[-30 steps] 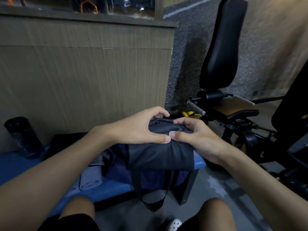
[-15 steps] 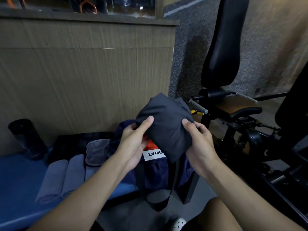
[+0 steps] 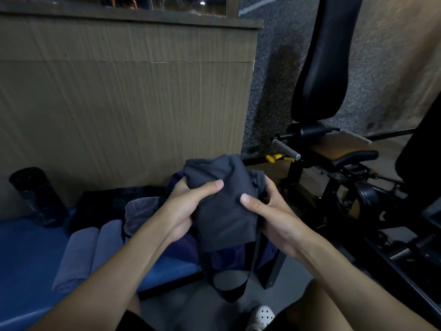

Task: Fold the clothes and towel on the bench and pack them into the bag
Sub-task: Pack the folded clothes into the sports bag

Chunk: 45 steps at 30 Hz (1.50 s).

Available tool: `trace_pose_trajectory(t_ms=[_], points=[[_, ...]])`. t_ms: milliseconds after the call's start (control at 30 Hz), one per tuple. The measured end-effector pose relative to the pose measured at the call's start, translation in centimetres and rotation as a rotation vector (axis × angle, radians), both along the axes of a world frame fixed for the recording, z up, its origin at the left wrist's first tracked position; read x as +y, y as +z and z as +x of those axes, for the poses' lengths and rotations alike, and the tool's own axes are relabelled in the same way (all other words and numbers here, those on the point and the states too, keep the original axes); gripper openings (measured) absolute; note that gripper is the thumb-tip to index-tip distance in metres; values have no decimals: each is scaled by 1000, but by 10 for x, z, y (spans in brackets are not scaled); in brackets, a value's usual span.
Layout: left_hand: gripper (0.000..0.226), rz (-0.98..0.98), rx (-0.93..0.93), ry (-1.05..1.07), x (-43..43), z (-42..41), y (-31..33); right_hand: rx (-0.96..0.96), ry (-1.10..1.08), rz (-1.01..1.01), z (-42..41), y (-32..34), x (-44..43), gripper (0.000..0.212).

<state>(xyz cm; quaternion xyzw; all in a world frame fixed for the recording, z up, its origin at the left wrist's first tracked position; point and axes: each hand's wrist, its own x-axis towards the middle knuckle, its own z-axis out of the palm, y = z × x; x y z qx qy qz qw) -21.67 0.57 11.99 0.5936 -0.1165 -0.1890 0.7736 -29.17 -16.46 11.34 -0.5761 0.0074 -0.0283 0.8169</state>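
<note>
Both hands hold a folded dark grey garment (image 3: 222, 216) just above the open top of the navy bag (image 3: 229, 258). The left hand (image 3: 183, 211) grips the garment's left side, thumb laid across the front and fingers tucked behind. The right hand (image 3: 274, 218) grips the right side, thumb pressed on the front and fingers curled round the edge. The bundle tilts a little, and its lower edge hangs in front of the bag's mouth.

The bag stands on a blue worktop (image 3: 28, 254), which runs off to the left of it. A dark strap (image 3: 229, 292) hangs in a loop from the bag's front, below the worktop's edge. Just left of the bag lies a crumpled grey cloth (image 3: 140, 211), with a rolled blue-grey towel (image 3: 78, 254) beside that. Behind these, further from the bag's front, a black garment (image 3: 105, 201) lies flat. Well to the left of the bag stands a black bottle (image 3: 38, 197), upright against a wooden wall panel (image 3: 119, 103). To the right of the bag is a gym machine with a black back pad (image 3: 319, 68).
</note>
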Motion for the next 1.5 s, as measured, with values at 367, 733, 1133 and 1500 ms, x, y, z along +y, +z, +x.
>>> trace_pose_trajectory(t_ms=[367, 733, 1133, 1500], points=[[48, 153, 216, -24, -8, 26, -56, 102, -268, 148, 35, -63, 1, 35], [55, 231, 349, -27, -16, 56, -107, -20, -27, -397, 81, -122, -40, 22], [40, 314, 375, 114, -26, 75, -87, -124, -246, -1815, 152, -160, -112, 49], [34, 309, 447, 59, -68, 93, -79, -42, -359, -1454, 150, -149, -130, 55]])
